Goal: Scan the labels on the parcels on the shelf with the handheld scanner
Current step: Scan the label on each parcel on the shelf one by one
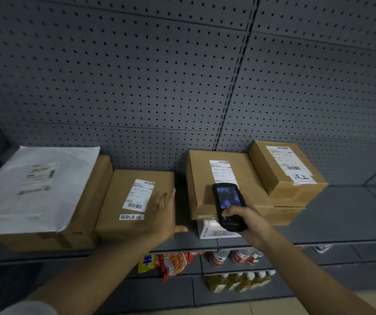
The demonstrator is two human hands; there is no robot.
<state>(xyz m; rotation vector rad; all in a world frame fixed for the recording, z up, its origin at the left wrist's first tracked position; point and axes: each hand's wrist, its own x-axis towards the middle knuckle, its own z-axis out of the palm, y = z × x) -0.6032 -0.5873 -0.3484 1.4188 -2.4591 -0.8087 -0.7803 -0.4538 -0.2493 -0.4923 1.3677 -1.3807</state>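
1. The right hand (242,218) holds the handheld scanner (228,205) in its grip at centre frame, its head aimed at the middle parcel (223,178) so it can read that label (222,171).
2. The left hand (166,214), fingers straight, rests flat on the left-centre parcel (134,201), probably steadying it on the shelf (341,223).

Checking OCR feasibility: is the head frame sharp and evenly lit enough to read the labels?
Head view: dim, with wide-angle bending at the edges. White mailer label is blurred; middle box barcode shows, its print unreadable. Handheld scanner screen is a dim blur.
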